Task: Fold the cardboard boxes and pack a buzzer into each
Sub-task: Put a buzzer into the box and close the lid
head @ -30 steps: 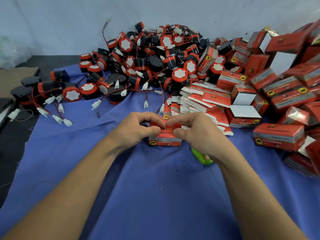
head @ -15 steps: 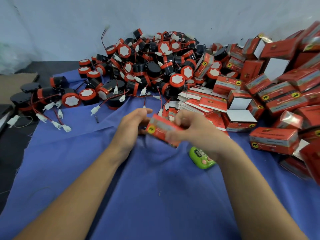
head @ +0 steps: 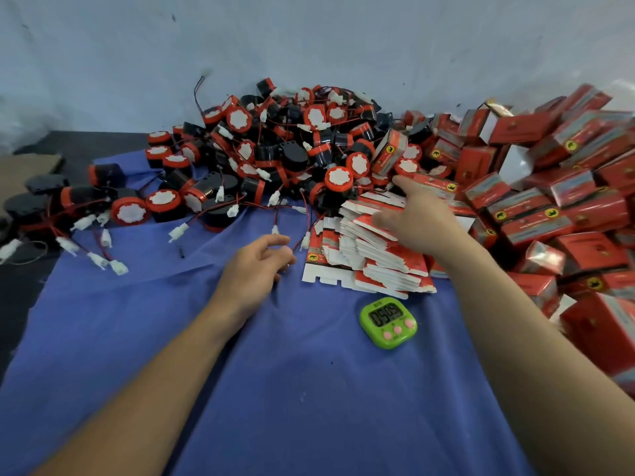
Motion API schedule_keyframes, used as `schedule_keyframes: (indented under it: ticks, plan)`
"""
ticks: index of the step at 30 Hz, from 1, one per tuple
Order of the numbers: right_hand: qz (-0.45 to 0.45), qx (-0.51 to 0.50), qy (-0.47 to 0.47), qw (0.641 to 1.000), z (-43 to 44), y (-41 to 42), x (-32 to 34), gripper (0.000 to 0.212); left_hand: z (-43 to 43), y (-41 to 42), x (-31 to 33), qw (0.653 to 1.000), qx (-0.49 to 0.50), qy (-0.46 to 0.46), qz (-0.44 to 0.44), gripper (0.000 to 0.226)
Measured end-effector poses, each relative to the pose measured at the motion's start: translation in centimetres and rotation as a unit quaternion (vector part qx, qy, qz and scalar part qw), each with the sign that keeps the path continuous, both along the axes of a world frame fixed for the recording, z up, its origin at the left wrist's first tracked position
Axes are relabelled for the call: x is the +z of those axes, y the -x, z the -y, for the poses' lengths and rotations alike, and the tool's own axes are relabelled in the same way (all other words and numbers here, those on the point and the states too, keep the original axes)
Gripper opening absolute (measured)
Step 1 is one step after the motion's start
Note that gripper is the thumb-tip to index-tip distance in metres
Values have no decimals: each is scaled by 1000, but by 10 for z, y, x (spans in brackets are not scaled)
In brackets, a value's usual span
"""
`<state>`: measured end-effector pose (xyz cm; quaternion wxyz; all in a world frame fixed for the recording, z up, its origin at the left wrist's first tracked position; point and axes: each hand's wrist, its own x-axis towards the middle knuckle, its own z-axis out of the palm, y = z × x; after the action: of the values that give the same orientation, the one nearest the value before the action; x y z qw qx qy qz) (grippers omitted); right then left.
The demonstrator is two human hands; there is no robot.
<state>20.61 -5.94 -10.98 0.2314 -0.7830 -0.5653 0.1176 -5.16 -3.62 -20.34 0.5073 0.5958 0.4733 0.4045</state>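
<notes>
Right hand [head: 421,219], grip spread wide and empty, hovers over the flat boxes [head: 381,266]; left hand [head: 256,266] loosely curled, empty.

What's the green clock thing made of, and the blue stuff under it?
The green timer looks like hard, glossy plastic: smooth rounded edges that catch the light. The blue sheet under it looks like soft, matte cloth, probably woven: it wrinkles and folds.

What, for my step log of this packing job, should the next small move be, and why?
Probably lower the right hand and pinch the top blank off the stack of flat boxes. Both hands are empty, the right one hovers open above that stack, and the left hand rests on the blue cloth.
</notes>
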Motion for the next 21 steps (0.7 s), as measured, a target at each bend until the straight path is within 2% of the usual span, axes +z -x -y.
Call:
schedule_keyframes:
  ticks: [2,4,7,9,10,12,14,16,18,19,20,21]
  plan:
    - [100,25,149,983,-5,9,-12,91,-1,1,-2,1000,-3,-10,-18,31]
    - [171,41,179,968,-6,15,-21,82,-3,3,-4,999,-5,-16,-32,31]
    - [246,28,102,964,-2,26,-22,45,-5,3,-6,999,-4,-23,-44,27]
    - [281,48,85,955,6,38,-22,20,-4,3,-7,998,-2,-26,-52,24]
    - [291,61,84,951,10,43,-22,14,-4,3,-6,998,-3,-29,-56,21]
    - [302,75,72,948,21,50,-18,14,-2,3,-6,998,-5,-31,-58,17]
    - [274,47,3,961,29,53,-11,18,-1,4,-5,998,-2,-32,-59,19]
    - [216,-5,-126,968,37,58,-7,18,-2,5,-5,998,0,-28,-53,22]
    - [139,-46,-263,954,45,67,-7,22,-2,6,-6,999,-6,-24,-42,26]
    - [132,-61,-300,943,46,72,-9,23,-2,5,-6,999,-10,-23,-40,28]
    - [143,-73,-303,939,46,77,-12,23,-2,5,-6,999,-13,-21,-41,29]
    - [162,-76,-266,947,45,80,-16,22,-2,5,-6,999,-15,-19,-41,29]
